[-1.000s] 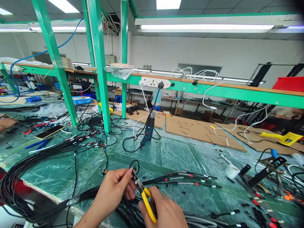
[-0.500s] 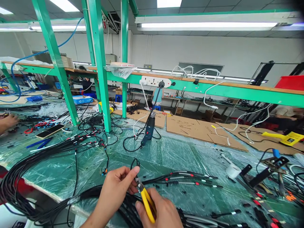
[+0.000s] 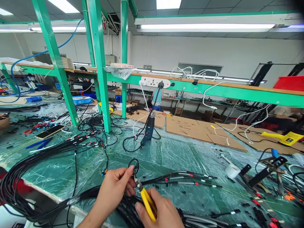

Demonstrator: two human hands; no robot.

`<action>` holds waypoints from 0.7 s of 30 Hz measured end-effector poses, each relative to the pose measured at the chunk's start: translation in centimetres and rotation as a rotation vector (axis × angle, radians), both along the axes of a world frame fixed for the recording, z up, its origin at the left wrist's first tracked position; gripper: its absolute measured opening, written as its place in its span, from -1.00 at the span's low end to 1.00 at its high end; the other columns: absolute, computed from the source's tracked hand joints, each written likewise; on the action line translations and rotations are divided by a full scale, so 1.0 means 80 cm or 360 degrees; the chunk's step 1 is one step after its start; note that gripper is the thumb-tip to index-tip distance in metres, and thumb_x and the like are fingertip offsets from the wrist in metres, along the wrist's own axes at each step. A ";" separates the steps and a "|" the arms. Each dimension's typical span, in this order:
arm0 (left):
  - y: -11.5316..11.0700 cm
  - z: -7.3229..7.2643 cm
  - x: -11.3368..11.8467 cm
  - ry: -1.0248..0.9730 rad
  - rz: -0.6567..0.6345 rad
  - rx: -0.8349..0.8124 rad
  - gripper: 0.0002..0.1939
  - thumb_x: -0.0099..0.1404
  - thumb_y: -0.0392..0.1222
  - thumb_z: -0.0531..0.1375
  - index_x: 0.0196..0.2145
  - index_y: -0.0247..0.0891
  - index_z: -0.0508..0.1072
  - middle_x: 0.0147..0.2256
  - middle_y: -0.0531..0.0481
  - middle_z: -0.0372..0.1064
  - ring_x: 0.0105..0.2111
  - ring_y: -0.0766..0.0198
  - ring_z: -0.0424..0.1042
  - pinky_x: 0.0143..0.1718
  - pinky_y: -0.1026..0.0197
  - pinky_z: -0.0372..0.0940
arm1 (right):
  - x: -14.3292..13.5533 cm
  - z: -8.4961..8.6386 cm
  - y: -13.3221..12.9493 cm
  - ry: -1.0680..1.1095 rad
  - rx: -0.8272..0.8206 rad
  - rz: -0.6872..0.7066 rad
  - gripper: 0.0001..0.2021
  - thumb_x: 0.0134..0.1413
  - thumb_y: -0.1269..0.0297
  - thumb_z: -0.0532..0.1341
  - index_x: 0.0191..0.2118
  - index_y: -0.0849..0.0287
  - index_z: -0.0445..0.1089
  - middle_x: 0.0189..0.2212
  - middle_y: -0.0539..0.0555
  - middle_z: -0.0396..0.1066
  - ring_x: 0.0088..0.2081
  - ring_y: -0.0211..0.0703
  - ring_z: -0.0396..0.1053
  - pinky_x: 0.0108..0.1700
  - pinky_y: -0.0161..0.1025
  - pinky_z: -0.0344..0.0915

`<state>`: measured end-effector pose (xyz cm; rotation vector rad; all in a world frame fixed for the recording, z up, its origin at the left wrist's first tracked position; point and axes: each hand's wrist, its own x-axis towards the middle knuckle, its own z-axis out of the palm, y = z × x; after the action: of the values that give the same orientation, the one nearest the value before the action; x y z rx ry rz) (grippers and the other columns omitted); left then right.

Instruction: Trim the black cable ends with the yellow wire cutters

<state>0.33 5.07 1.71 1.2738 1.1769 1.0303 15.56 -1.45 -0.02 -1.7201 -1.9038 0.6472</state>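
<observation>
My left hand [image 3: 116,185] pinches a thin black cable [image 3: 134,162], whose looped end rises above the thumb. My right hand [image 3: 161,210] is wrapped round yellow-handled pliers [image 3: 147,204]. Their metal jaws sit at a small piece just below my left fingertips; whether the jaws grip it I cannot make out. Beneath both hands a thick bundle of black cables [image 3: 91,192] crosses the bench. Grey-and-black cable ends with red marks [image 3: 185,175] lie behind my right hand.
A dark heat gun [image 3: 149,128] stands ahead on the plastic-covered bench [image 3: 180,152]. Cardboard sheets [image 3: 190,129] lie behind it. To the right are a black metal fixture [image 3: 263,175], a white roll [image 3: 232,171] and a yellow tool [image 3: 288,138]. Green posts [image 3: 101,63] rise at left, near a phone [image 3: 49,131].
My left hand has shifted slightly left with the cable, and its loop shows wider above the thumb. The pliers stay nearly in place. Another person's hand at far left has drawn back.
</observation>
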 end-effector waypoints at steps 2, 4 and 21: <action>0.000 -0.002 -0.001 -0.0007 -0.0006 0.0007 -0.46 0.15 0.30 0.16 -0.65 -0.24 0.43 -0.76 0.01 0.43 -0.73 0.24 0.40 -0.63 0.28 0.32 | 0.000 0.002 -0.002 -0.0211 0.0022 -0.0071 -0.86 0.06 0.18 0.09 -0.28 0.09 0.27 -0.47 0.05 0.42 -0.43 -0.05 0.38 -0.41 -0.23 0.05; 0.000 -0.003 -0.001 -0.0013 -0.0011 0.0008 -0.46 0.15 0.29 0.16 -0.65 -0.24 0.42 -0.76 0.03 0.42 -0.73 0.24 0.41 -0.63 0.28 0.32 | 0.000 0.006 -0.004 -0.0340 0.0042 -0.0123 -0.83 0.03 0.26 0.14 -0.21 0.10 0.31 -0.38 0.09 0.46 -0.36 0.00 0.43 -0.37 -0.22 0.12; -0.003 0.003 -0.001 0.0038 -0.0041 -0.0049 -0.45 0.12 0.32 0.16 -0.67 -0.24 0.39 -0.78 0.03 0.40 -0.76 0.29 0.37 -0.67 0.31 0.28 | 0.002 0.022 -0.005 -0.0493 0.0047 -0.0095 -0.73 0.05 0.35 0.15 -0.08 0.09 0.32 -0.20 0.11 0.46 -0.17 0.09 0.45 -0.21 -0.13 0.28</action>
<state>0.24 4.85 1.94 1.2770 1.1872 0.9773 15.73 -1.86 1.77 -1.9410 -2.0425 0.3432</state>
